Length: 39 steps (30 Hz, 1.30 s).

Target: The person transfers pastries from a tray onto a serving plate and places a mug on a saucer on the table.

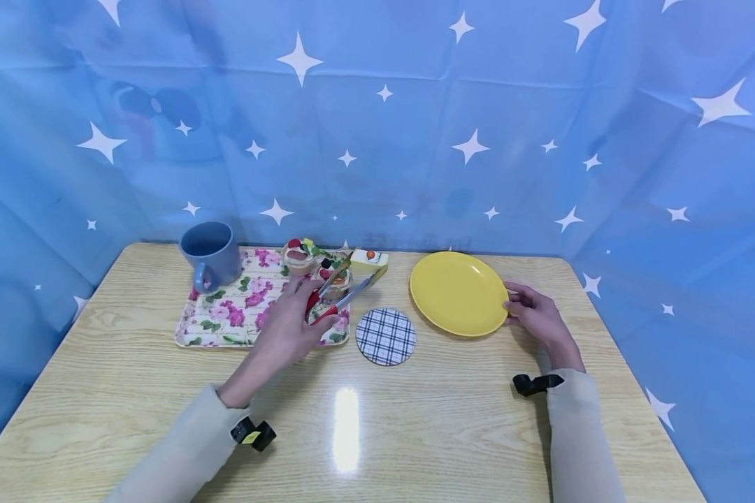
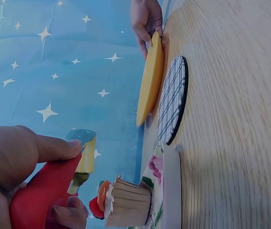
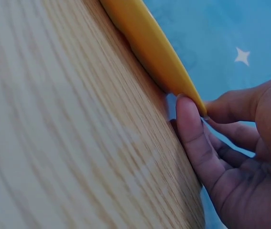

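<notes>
My left hand (image 1: 283,325) grips a pair of tongs (image 2: 44,195) by its red handles. Between the tong tips sits a small slice of cake (image 1: 369,260), pale yellow with an orange dot on top, raised past the right back corner of the flowered tray (image 1: 217,328). Two cupcakes with fruit toppings are on that tray; the nearer cupcake (image 2: 128,202) lies below the tongs and is partly covered by them in the head view. At the right, my right hand (image 1: 537,314) pinches the rim of a yellow plate (image 1: 458,293), thumb and fingers on opposite faces of the edge.
A blue mug (image 1: 217,255) stands on the tray's left back corner. Between tray and plate, a round checked coaster (image 1: 386,337) lies on the wooden table (image 1: 440,419). A blue curtain (image 1: 377,188) with white stars hangs behind the table and along its sides.
</notes>
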Tool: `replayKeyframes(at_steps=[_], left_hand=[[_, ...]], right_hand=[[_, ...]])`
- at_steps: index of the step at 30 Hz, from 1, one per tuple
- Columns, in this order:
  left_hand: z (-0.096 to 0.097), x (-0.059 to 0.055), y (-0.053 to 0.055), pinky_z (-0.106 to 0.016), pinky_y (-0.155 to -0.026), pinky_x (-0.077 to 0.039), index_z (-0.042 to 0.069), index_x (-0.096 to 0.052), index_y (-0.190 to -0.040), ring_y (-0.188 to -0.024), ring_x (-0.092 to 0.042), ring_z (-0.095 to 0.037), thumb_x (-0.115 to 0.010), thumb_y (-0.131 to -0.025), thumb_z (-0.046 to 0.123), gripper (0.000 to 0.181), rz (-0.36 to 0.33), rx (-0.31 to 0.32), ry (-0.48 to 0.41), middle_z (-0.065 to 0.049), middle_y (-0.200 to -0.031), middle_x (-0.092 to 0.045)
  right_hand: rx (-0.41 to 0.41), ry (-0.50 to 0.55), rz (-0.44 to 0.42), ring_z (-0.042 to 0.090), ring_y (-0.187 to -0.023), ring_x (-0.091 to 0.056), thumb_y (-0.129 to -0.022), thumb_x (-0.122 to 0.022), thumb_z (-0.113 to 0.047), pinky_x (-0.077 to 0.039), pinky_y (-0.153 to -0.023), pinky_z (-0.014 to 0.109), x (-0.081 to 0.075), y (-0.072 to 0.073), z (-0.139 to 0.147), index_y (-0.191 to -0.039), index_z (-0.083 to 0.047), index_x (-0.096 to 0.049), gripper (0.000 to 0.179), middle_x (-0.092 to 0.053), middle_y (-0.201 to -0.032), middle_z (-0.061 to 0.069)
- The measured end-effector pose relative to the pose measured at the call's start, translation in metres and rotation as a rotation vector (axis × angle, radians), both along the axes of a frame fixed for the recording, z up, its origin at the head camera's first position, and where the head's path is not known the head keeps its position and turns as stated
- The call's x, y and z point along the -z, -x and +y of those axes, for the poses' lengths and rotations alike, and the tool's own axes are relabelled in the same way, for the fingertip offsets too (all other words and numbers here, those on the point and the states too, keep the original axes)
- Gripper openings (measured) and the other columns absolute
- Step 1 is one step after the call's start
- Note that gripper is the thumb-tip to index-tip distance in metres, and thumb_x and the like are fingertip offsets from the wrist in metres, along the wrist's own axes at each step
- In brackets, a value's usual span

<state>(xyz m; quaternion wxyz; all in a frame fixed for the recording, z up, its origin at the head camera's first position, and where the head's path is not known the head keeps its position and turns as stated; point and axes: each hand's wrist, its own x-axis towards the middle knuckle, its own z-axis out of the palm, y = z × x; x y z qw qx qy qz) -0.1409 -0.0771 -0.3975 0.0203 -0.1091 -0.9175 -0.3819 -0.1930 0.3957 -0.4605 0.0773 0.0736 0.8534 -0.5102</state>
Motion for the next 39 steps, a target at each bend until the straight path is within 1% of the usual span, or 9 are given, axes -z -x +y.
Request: replayKeyframes(at_steps=[7,12,13,15,19,21,27,35,39], left_hand=[[0.008,0.001,0.001,-0.034,-0.069,-0.047,0.005,-0.052,-0.146,-0.095,-0.057,-0.030,-0.079,-0.092,0.029,0.065,-0.024,0.036,-0.047,-0.014,-0.124,-0.055],[0.014,0.002,0.003,-0.042,-0.074,-0.050,0.006,-0.050,-0.149,-0.100,-0.060,-0.032,-0.077,-0.093,0.030,0.067,-0.040,0.057,-0.043,-0.018,-0.139,-0.052],[0.015,0.002,0.003,-0.044,-0.077,-0.051,0.006,-0.050,-0.149,-0.105,-0.061,-0.033,-0.076,-0.093,0.031,0.067,-0.041,0.058,-0.036,-0.019,-0.146,-0.049],[0.017,0.002,0.004,-0.045,-0.077,-0.050,0.006,-0.049,-0.150,-0.104,-0.061,-0.033,-0.076,-0.094,0.032,0.067,-0.049,0.064,-0.031,-0.019,-0.148,-0.048],[0.024,0.002,0.004,-0.041,-0.078,-0.050,0.005,-0.050,-0.148,-0.103,-0.060,-0.030,-0.078,-0.093,0.030,0.067,-0.043,0.070,-0.027,-0.016,-0.139,-0.052],[0.027,0.003,0.005,-0.039,-0.075,-0.048,0.004,-0.051,-0.147,-0.095,-0.057,-0.027,-0.079,-0.092,0.028,0.066,-0.035,0.072,-0.033,-0.013,-0.129,-0.054],[0.035,0.008,0.006,-0.032,-0.064,-0.042,0.002,-0.055,-0.142,-0.078,-0.049,-0.020,-0.080,-0.090,0.023,0.061,-0.010,0.078,-0.051,-0.013,-0.120,-0.054],[0.048,0.014,0.006,-0.030,-0.063,-0.042,0.003,-0.058,-0.139,-0.073,-0.049,-0.017,-0.082,-0.088,0.022,0.059,-0.005,0.091,-0.030,-0.013,-0.112,-0.055],[0.055,0.016,0.007,-0.033,-0.068,-0.047,0.003,-0.058,-0.138,-0.081,-0.054,-0.021,-0.082,-0.089,0.023,0.058,0.006,0.097,-0.029,-0.011,-0.113,-0.056]], right_hand=[[0.000,0.009,-0.010,0.004,-0.095,-0.063,-0.107,-0.054,-0.021,-0.060,-0.082,0.026,0.002,-0.003,0.001,-0.159,-0.011,-0.037,0.056,-0.049,-0.140,0.023],[-0.002,0.002,-0.010,0.005,-0.095,-0.063,-0.107,-0.054,-0.022,-0.060,-0.082,0.025,0.001,-0.004,0.000,-0.159,-0.012,-0.037,0.056,-0.049,-0.141,0.023],[-0.002,0.003,-0.009,0.004,-0.095,-0.063,-0.107,-0.054,-0.022,-0.060,-0.082,0.025,0.001,-0.004,0.000,-0.159,-0.012,-0.037,0.056,-0.049,-0.141,0.023],[-0.003,0.003,-0.008,0.004,-0.095,-0.064,-0.107,-0.053,-0.021,-0.060,-0.082,0.025,0.000,-0.004,0.000,-0.159,-0.012,-0.037,0.056,-0.049,-0.141,0.023],[-0.007,0.017,0.000,0.003,-0.095,-0.064,-0.107,-0.053,-0.020,-0.060,-0.082,0.026,-0.001,-0.003,0.000,-0.159,-0.011,-0.036,0.056,-0.049,-0.140,0.022],[-0.011,0.021,0.004,0.003,-0.095,-0.064,-0.107,-0.053,-0.020,-0.060,-0.082,0.026,-0.001,-0.003,0.000,-0.159,-0.011,-0.036,0.056,-0.049,-0.140,0.023],[-0.016,0.019,0.006,0.004,-0.095,-0.065,-0.107,-0.053,-0.020,-0.060,-0.083,0.026,0.000,-0.001,0.001,-0.160,-0.012,-0.036,0.056,-0.050,-0.139,0.022],[-0.017,0.014,-0.006,0.003,-0.096,-0.064,-0.108,-0.052,-0.021,-0.060,-0.083,0.025,0.002,-0.002,0.001,-0.160,-0.012,-0.035,0.056,-0.048,-0.143,0.023],[-0.014,0.022,-0.001,0.003,-0.097,-0.064,-0.108,-0.052,-0.021,-0.060,-0.084,0.025,0.001,-0.001,0.001,-0.160,-0.012,-0.035,0.056,-0.048,-0.144,0.023]])
